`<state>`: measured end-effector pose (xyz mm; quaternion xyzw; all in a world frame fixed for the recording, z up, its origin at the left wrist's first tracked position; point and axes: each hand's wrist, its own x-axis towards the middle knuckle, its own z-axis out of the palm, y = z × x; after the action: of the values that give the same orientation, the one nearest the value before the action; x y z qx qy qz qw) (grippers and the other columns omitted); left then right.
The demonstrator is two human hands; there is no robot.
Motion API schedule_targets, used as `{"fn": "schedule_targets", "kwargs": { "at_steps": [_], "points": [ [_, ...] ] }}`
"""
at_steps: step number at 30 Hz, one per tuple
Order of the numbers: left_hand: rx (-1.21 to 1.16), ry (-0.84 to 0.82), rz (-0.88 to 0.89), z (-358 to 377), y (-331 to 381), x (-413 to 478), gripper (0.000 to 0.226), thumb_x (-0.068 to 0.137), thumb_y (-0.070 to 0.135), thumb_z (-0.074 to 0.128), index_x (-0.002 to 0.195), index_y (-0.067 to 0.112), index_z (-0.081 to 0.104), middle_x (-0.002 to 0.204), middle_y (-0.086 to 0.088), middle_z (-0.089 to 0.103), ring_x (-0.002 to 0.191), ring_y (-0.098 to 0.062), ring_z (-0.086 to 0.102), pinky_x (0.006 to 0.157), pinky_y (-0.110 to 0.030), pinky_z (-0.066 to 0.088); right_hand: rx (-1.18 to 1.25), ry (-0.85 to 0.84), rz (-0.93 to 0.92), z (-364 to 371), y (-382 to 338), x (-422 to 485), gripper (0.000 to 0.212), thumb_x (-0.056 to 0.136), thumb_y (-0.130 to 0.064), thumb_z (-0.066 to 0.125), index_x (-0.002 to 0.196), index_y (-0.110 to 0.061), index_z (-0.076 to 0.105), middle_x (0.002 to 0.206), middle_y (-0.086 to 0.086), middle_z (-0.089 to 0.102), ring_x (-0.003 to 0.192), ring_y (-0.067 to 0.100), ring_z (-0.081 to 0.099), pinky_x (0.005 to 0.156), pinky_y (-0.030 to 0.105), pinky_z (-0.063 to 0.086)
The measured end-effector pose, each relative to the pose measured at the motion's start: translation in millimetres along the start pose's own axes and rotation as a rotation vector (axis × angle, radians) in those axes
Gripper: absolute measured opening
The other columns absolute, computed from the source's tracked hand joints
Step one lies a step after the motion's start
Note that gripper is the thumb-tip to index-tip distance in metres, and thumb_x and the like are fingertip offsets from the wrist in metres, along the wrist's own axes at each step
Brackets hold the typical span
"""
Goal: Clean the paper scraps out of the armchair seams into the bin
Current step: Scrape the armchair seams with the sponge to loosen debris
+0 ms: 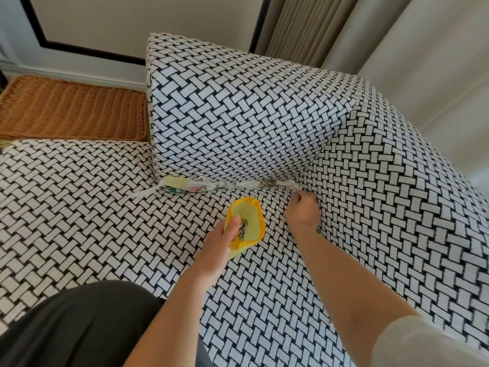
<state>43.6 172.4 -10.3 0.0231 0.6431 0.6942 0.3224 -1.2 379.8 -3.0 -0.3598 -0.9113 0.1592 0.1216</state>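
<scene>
Yellow bin [252, 221], centre frame, pinched at its rim by the left grip [219, 250]. The right grip [303, 210] curls beside paper scraps [201, 187] lining the armchair [238, 115] seam; whether it holds any is unclear.

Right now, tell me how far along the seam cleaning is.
Done: some scraps sit in the yellow bin, which the left hand grips. In hand: the right hand, fingers curled, is at the seam's right end; whether it holds a scrap is unclear. Left: a line of paper scraps wedged along the seam under the cushion.
</scene>
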Motion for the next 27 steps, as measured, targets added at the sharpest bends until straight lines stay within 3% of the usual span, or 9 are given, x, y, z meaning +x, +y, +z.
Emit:
{"fn": "schedule_targets", "kwargs": {
  "at_steps": [3, 7, 12, 14, 17, 19, 21, 24, 27],
  "points": [
    [0.007, -0.003, 0.006, 0, 1, -1, 0.117, 0.046, 0.099, 0.031, 0.137, 0.027, 0.040, 0.134, 0.002, 0.050, 0.124, -0.017, 0.046, 0.113, -0.047, 0.026, 0.070, 0.038, -0.022, -1, 3, -5, 0.024, 0.096, -0.018, 0.047, 0.112, -0.015, 0.064, 0.108, 0.008, 0.058, 0.081, 0.019, 0.053, 0.062, 0.027, 0.039],
    [0.029, -0.013, -0.013, 0, 2, -2, 0.108, 0.049, 0.098, 0.031, 0.132, 0.029, 0.044, 0.129, 0.003, 0.053, 0.120, -0.017, 0.049, 0.111, -0.047, 0.029, 0.263, 0.054, 0.004, -4, 13, -30, 0.016, 0.092, -0.014, 0.053, 0.101, -0.013, 0.066, 0.100, 0.007, 0.063, 0.082, 0.021, 0.060, 0.063, 0.030, 0.051],
    [0.083, -0.001, -0.021, 4, 12, -13, 0.085, 0.067, 0.085, 0.026, 0.128, 0.029, 0.042, 0.120, 0.006, 0.049, 0.112, -0.014, 0.045, 0.103, -0.038, 0.030, 0.741, -0.026, 0.146, -37, -1, -95, 0.011, 0.090, -0.010, 0.057, 0.088, -0.019, 0.062, 0.083, -0.007, 0.063, 0.076, 0.007, 0.059, 0.059, 0.013, 0.046],
    [0.100, -0.004, -0.008, 6, 16, -17, 0.078, 0.068, 0.088, 0.026, 0.119, 0.031, 0.043, 0.117, 0.004, 0.048, 0.110, -0.015, 0.045, 0.099, -0.037, 0.032, 0.865, -0.041, 0.098, -55, -15, -110, 0.011, 0.088, -0.009, 0.059, 0.084, -0.018, 0.063, 0.080, -0.005, 0.064, 0.076, 0.006, 0.061, 0.063, 0.015, 0.049],
    [0.134, 0.015, -0.012, 8, 7, -16, 0.089, 0.058, 0.096, 0.022, 0.123, 0.039, 0.046, 0.126, 0.008, 0.051, 0.122, -0.017, 0.044, 0.111, -0.051, 0.024, 0.968, -0.094, -0.077, -78, -37, -123, 0.016, 0.086, -0.006, 0.061, 0.079, -0.020, 0.063, 0.071, -0.009, 0.065, 0.067, 0.000, 0.060, 0.064, 0.013, 0.051],
    [0.160, 0.009, 0.008, 8, -3, -12, 0.083, 0.061, 0.096, 0.024, 0.124, 0.047, 0.046, 0.134, 0.008, 0.052, 0.128, -0.019, 0.043, 0.111, -0.055, 0.024, 0.877, -0.159, -0.257, -85, -45, -129, 0.021, 0.086, -0.007, 0.061, 0.078, -0.027, 0.063, 0.070, -0.012, 0.065, 0.067, 0.000, 0.060, 0.066, 0.015, 0.051],
    [0.180, 0.014, -0.014, 7, -2, -16, 0.090, 0.060, 0.097, 0.023, 0.130, 0.045, 0.042, 0.135, 0.006, 0.050, 0.128, -0.020, 0.042, 0.110, -0.054, 0.027, 0.793, -0.178, -0.324, -81, -40, -131, 0.021, 0.089, -0.010, 0.057, 0.080, -0.028, 0.064, 0.070, -0.015, 0.062, 0.064, -0.002, 0.056, 0.061, 0.014, 0.047],
    [0.156, 0.027, -0.032, 12, 7, -26, 0.095, 0.057, 0.093, 0.021, 0.124, 0.031, 0.047, 0.125, 0.000, 0.052, 0.116, -0.020, 0.049, 0.105, -0.049, 0.035, 0.848, -0.078, -0.113, -66, -12, -129, 0.021, 0.094, -0.015, 0.048, 0.090, -0.026, 0.065, 0.076, -0.012, 0.059, 0.066, -0.001, 0.050, 0.060, 0.013, 0.042],
    [0.195, 0.050, -0.037, 19, 12, -34, 0.080, 0.062, 0.083, 0.023, 0.112, 0.025, 0.047, 0.118, -0.004, 0.052, 0.110, -0.023, 0.050, 0.102, -0.048, 0.037, 0.807, -0.037, 0.203, -50, 29, -127, 0.021, 0.096, -0.016, 0.043, 0.099, -0.023, 0.063, 0.103, -0.004, 0.060, 0.092, 0.011, 0.053, 0.084, 0.030, 0.049]
  ]
}}
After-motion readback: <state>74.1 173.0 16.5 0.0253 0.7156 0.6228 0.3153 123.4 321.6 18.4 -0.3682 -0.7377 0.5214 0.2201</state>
